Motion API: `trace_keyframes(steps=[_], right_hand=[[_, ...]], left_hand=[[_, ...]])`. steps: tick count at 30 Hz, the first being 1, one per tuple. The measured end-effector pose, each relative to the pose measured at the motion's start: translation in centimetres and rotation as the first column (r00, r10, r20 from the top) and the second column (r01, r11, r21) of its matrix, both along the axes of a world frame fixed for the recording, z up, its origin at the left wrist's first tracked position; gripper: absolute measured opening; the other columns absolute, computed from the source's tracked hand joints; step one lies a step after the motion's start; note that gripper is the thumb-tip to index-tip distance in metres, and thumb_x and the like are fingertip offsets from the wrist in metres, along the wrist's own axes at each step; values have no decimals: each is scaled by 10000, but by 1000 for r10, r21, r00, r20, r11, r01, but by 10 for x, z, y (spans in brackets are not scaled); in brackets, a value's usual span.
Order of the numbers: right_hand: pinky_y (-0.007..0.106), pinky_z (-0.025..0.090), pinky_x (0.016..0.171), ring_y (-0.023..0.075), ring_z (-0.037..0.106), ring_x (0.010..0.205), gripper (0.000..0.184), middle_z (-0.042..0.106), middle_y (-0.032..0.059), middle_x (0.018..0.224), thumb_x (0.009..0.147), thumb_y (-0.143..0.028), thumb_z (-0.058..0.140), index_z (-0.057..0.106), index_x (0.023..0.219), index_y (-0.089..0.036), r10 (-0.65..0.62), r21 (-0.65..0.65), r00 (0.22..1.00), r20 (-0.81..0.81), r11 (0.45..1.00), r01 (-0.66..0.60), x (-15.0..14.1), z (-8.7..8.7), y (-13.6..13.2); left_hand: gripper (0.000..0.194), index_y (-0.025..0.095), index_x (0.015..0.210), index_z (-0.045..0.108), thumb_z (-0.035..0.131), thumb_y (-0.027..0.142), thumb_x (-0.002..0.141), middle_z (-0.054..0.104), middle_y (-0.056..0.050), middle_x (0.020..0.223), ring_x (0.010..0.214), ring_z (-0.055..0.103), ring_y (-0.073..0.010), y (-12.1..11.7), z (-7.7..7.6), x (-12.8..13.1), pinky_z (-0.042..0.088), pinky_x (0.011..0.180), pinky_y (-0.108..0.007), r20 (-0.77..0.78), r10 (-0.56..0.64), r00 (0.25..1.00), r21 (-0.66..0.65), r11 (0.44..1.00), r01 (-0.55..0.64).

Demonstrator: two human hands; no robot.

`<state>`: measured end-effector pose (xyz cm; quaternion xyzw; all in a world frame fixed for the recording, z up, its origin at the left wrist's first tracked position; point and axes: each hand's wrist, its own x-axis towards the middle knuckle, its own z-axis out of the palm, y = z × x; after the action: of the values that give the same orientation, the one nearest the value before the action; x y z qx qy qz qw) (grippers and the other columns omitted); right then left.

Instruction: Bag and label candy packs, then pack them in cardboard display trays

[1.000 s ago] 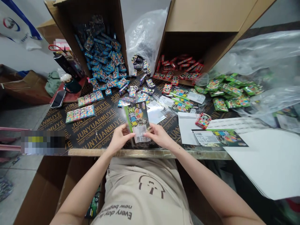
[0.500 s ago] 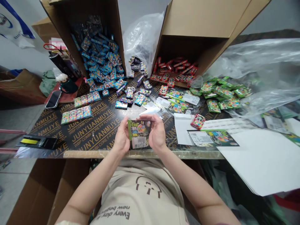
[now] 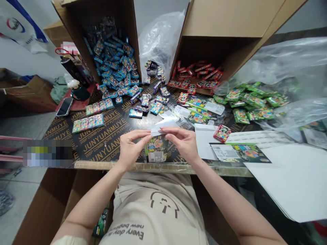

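Both my hands hold one printed pack (image 3: 156, 151) upright at the near edge of the dark plywood table (image 3: 102, 139). My left hand (image 3: 130, 148) pinches the left end of the pack's folded white top flap (image 3: 160, 126). My right hand (image 3: 182, 141) pinches the right end of the same flap. The pack's green and black front with a white label shows between my wrists.
Tipped cardboard boxes at the back spill blue packs (image 3: 114, 68) and red packs (image 3: 196, 75). Green packs (image 3: 250, 100) lie at the right by clear plastic bags. White sheets (image 3: 293, 177), a printed card (image 3: 240, 151), a phone (image 3: 64, 106) and scissors (image 3: 62, 51) lie about.
The pack, first held flat and tall in front of me, was drawn closer and stood upright. My fingers moved from its sides to its top, where the white flap is now folded over.
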<state>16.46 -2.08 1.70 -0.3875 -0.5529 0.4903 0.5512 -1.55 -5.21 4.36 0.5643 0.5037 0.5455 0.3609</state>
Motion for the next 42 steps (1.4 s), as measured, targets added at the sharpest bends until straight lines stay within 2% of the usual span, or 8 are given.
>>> trace_keyframes(steps=[8, 16, 22, 26, 30, 33, 36, 42], right_hand=[[260, 567, 571, 131, 653, 580, 149, 734, 26, 718, 751, -333, 744, 753, 791, -190, 47, 18, 980, 193, 998, -52, 6, 17, -2], [273, 582, 658, 159, 701, 712, 123, 752, 45, 815, 825, -300, 679, 745, 822, -197, 84, 153, 949, 304, 979, -136, 20, 10, 0], [358, 569, 849, 200, 710, 905, 129, 749, 76, 998, 869, -251, 621, 740, 905, -218, -40, 413, 923, 382, 901, -132, 27, -4, -8], [408, 497, 977, 237, 600, 1173, 377, 605, 93, 1317, 889, -413, 587, 622, 1229, -254, 52, 248, 951, 305, 960, -131, 29, -19, -7], [397, 518, 927, 258, 627, 1100, 654, 633, 101, 1256, 750, -494, 720, 533, 1320, -234, 226, -31, 928, 295, 973, -227, 16, -52, -11], [347, 572, 746, 223, 678, 828, 465, 708, 62, 959, 739, -501, 708, 644, 1076, -188, 254, -224, 936, 245, 954, -200, 1, -70, -11], [288, 536, 521, 150, 614, 527, 527, 687, 14, 838, 718, -492, 720, 576, 1136, -206, 162, -341, 975, 149, 935, -103, -4, -74, 0], [292, 531, 575, 184, 654, 650, 461, 712, 40, 843, 692, -458, 728, 653, 1038, -162, 411, -321, 876, 253, 890, -325, -3, -79, 26]], left_hand=[[111, 167, 726, 764, 793, 235, 645, 738, -41, 691, 621, 684, -164, 11, 8, -7, 566, 603, -256, 26, -92, 995, -195, 976, 96], [64, 167, 811, 740, 683, 185, 789, 752, -88, 863, 770, 704, -167, -3, 1, -5, 573, 724, -285, -476, -1, 879, 348, 918, 190], [64, 162, 835, 727, 664, 172, 826, 748, -84, 869, 758, 706, -141, -2, -6, -7, 569, 699, -238, -518, 11, 855, 420, 874, 243], [41, 176, 762, 733, 705, 168, 790, 743, -52, 782, 702, 697, -135, 0, -4, -17, 560, 660, -236, -375, 12, 927, 361, 923, 134], [19, 200, 746, 742, 754, 213, 742, 735, -24, 767, 728, 689, -141, 3, -12, -36, 548, 693, -257, -97, 297, 950, 316, 914, -253], [151, 192, 790, 744, 740, 338, 752, 732, -36, 780, 745, 688, -170, 19, -29, -69, 546, 712, -293, -73, 362, 929, 182, 921, -344], [353, 172, 907, 741, 712, 481, 739, 737, -97, 923, 896, 684, -248, 51, -51, -136, 519, 864, -402, -393, 154, 907, -37, 982, -183], [917, 185, 1357, 476, 826, 456, 553, 386, -203, 1487, 1383, 273, -429, 103, -76, -295, 94, 1080, -668, -900, -164, 403, -307, 896, -321]])
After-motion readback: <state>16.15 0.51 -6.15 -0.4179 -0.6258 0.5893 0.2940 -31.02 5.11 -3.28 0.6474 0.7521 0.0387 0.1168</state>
